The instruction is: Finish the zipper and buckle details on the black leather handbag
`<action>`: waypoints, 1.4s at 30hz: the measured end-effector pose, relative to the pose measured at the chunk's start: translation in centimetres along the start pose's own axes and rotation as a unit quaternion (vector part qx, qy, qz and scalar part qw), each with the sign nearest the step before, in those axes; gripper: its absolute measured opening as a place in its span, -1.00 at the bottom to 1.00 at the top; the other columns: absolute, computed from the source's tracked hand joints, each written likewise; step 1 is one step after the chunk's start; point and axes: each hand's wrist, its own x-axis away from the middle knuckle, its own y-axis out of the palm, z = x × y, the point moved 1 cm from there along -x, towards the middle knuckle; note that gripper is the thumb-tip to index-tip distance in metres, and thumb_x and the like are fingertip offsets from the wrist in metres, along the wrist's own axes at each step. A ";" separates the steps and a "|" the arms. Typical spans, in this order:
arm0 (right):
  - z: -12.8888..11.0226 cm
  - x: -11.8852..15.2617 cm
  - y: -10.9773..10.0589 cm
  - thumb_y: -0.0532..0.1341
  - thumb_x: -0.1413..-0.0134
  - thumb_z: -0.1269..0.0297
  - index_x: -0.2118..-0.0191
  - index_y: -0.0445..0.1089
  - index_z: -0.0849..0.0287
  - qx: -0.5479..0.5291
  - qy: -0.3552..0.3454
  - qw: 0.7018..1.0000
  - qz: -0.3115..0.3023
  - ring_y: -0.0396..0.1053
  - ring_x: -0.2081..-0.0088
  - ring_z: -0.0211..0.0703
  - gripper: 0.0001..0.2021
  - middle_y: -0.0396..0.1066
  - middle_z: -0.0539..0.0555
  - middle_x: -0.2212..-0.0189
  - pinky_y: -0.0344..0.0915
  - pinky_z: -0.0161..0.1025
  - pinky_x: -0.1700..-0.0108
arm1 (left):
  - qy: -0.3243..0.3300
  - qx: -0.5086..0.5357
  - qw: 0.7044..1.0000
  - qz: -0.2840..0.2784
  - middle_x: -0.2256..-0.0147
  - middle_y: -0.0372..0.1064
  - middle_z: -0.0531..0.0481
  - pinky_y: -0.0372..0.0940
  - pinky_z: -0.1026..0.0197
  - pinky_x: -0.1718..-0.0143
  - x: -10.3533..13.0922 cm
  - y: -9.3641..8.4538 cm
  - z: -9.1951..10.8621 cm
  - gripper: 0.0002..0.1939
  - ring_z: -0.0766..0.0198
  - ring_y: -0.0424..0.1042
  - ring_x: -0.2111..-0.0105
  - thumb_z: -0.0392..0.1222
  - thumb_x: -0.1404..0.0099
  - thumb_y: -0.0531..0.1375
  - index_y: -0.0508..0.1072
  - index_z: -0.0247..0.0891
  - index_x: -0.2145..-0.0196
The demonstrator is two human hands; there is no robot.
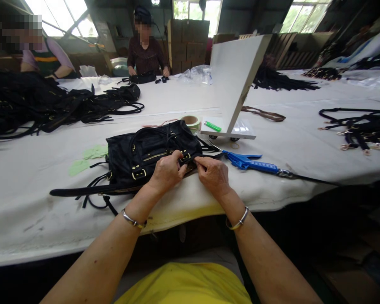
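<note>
A black handbag (156,145) with gold buckles, a zip and thin straps lies on the white-covered table in front of me. My left hand (168,169) is closed on the bag's near right edge, close to a buckle. Beside it, my right hand (213,174) pinches at the bag's right corner, where thin black straps come out; the exact piece between its fingers is too small to make out. One dark strap (82,191) stretches along the bag's near side to the left. Just right of my right hand lies a blue air blow gun (250,162) on a hose.
Behind the bag stand a roll of tape (191,121) and a white upright board (232,80) on a base, with a green lighter (213,126). Black bags (34,101) pile up at left; straps with clasps (361,126) lie at right. Two people work across the table (164,99).
</note>
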 end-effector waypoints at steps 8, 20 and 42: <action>-1.3 -0.9 -1.4 0.12 -0.15 0.33 0.17 0.53 0.02 0.060 -0.004 0.998 -0.021 0.43 0.22 -0.12 -0.76 0.52 0.01 0.26 0.07 -0.23 0.34 | 0.035 -0.121 0.992 -0.026 0.22 0.34 -0.22 0.28 0.15 0.10 -1.1 -0.4 0.1 -0.80 0.05 0.39 0.17 -0.31 -0.29 0.11 0.45 -0.38 0.15; -0.9 -0.9 -1.5 0.15 -0.12 0.21 0.33 0.53 0.03 0.155 -0.031 0.985 -0.066 0.44 0.35 -0.07 -0.81 0.50 0.03 0.42 -0.10 -0.19 0.46 | 0.010 -0.173 0.985 -0.013 0.24 0.49 -0.13 0.26 0.13 0.13 -2.3 -1.3 -0.7 -0.74 0.01 0.47 0.20 -0.27 -0.32 0.04 0.50 -0.33 0.17; -2.8 -1.7 -1.7 0.10 -0.19 0.27 0.10 0.49 -0.01 0.234 -0.070 0.968 -0.052 0.46 0.45 0.05 -0.74 0.50 0.08 0.48 -0.02 -0.19 0.50 | 0.005 -0.120 0.991 -0.065 0.31 0.51 -0.05 0.20 0.20 0.31 -4.8 -3.6 -1.2 -0.80 0.12 0.47 0.27 -0.27 -0.25 0.14 0.56 -0.27 0.24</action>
